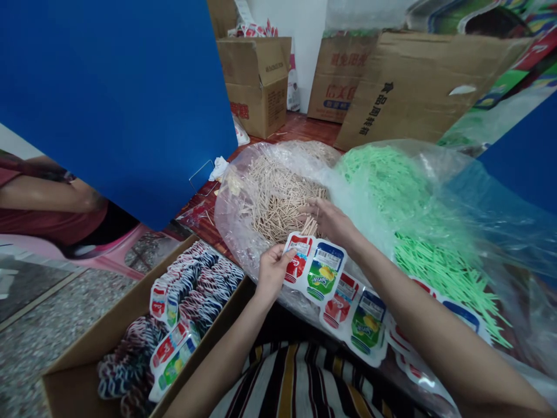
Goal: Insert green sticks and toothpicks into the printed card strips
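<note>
Bag of green sticks (452,191): 3 o'clock, mouth wide, seemingly for ready access.
Bag of tan sticks (230,217): centre to 12 o'clock, open, likely set in front of both arms to spare stretching.
Carton (72,383): 7 to 8 o'clock, open-topped, low beside the left arm, probably for short travel.
Packed packets (200,278): inside carton, mostly on edge in rows, presumably to save room; a few lying flat on top.
Loose packets (368,322): 5 to 4 o'clock, red-and-green twins along the near edge, apparently for easy picking up.
Right hand (324,217): just off centre toward 3 o'clock, bent over tan sticks; cannot tell whether grasping any.
Left hand (274,270): 6 o'clock, pinching the red half of a twin packet.
Twin packet (324,273): 5 o'clock, print up, one end toward the tan sticks, perhaps for closeness to the right hand.

Surface and room:
Blue panel (117,104): 10 o'clock.
Floor (108,296): 8 o'clock, speckled.
Table (296,125): reddish, glossy, mostly covered.
Flattish box (422,87): 1 to 2 o'clock, leaning.
Person (47,203): 9 o'clock, partly hidden, on pink chair (117,255).
Back box (274,98): 12 o'clock.
Tissue (219,168): 10 o'clock, crumpled.
</note>
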`<act>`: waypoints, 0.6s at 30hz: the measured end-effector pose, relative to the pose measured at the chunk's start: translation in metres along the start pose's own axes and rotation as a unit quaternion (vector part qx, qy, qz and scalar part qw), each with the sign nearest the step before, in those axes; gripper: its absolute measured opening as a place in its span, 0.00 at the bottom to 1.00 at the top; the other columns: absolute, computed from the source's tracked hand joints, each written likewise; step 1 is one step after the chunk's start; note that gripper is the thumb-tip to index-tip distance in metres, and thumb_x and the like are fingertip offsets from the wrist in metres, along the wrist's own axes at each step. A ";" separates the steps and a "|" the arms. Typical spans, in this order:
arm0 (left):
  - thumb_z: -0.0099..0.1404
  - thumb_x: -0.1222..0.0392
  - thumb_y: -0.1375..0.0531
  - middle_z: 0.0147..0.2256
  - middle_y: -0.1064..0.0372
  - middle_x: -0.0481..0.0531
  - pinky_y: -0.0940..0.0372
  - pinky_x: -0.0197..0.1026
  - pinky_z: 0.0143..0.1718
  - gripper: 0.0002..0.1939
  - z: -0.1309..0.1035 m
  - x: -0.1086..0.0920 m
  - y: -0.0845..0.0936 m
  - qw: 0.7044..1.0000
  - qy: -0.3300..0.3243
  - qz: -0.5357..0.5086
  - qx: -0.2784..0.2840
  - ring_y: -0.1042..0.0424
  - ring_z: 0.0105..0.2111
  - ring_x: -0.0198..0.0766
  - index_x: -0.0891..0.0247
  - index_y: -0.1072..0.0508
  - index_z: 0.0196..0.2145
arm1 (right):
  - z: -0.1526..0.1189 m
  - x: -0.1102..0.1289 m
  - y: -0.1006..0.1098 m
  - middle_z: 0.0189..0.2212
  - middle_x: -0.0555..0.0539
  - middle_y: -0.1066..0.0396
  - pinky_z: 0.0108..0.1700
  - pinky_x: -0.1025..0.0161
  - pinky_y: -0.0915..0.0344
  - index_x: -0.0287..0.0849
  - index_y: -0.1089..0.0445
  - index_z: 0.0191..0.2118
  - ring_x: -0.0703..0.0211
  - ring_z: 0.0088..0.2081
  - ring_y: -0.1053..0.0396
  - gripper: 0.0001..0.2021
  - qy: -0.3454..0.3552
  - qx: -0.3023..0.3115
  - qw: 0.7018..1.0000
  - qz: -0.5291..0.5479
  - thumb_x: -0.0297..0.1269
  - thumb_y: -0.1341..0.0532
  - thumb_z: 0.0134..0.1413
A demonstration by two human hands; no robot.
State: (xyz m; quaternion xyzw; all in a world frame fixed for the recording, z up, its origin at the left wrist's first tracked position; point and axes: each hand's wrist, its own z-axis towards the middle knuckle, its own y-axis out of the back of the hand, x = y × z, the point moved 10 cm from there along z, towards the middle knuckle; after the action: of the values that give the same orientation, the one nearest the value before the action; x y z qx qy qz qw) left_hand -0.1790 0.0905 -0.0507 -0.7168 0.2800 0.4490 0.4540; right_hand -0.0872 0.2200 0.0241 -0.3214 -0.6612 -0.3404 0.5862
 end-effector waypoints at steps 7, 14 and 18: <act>0.52 0.54 0.33 0.21 0.28 0.47 0.37 0.34 0.22 0.14 -0.002 0.003 -0.004 1.000 0.010 -0.006 0.017 0.33 0.18 0.31 0.67 0.27 0.30 | -0.045 0.024 -0.031 0.62 0.43 0.45 0.63 0.49 0.50 0.46 0.49 0.64 0.48 0.62 0.47 0.32 0.106 0.220 0.937 -0.252 0.55 0.47 0.58; 0.49 0.54 0.31 0.24 0.26 0.48 0.34 0.36 0.26 0.16 -0.010 0.003 -0.012 0.996 0.036 -0.072 0.038 0.29 0.21 0.34 0.67 0.26 0.31 | -0.069 0.038 -0.022 0.56 0.42 0.37 0.49 0.54 0.33 0.48 0.44 0.59 0.53 0.50 0.32 0.24 0.150 0.170 0.955 -0.189 0.46 0.43 0.59; 0.46 0.54 0.29 0.24 0.26 0.49 0.34 0.37 0.27 0.17 -0.014 0.003 -0.015 0.993 0.062 -0.097 0.037 0.29 0.21 0.33 0.67 0.26 0.30 | -0.080 0.034 -0.021 0.48 0.43 0.30 0.49 0.56 0.34 0.45 0.35 0.51 0.53 0.46 0.30 0.18 0.193 0.141 0.930 -0.280 0.44 0.41 0.57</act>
State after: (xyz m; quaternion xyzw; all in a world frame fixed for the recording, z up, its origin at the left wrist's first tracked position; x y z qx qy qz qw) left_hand -0.1603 0.0842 -0.0454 -0.7499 0.2536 0.3468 0.5030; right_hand -0.0639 0.1434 0.0631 0.0349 -0.6395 -0.4495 0.6227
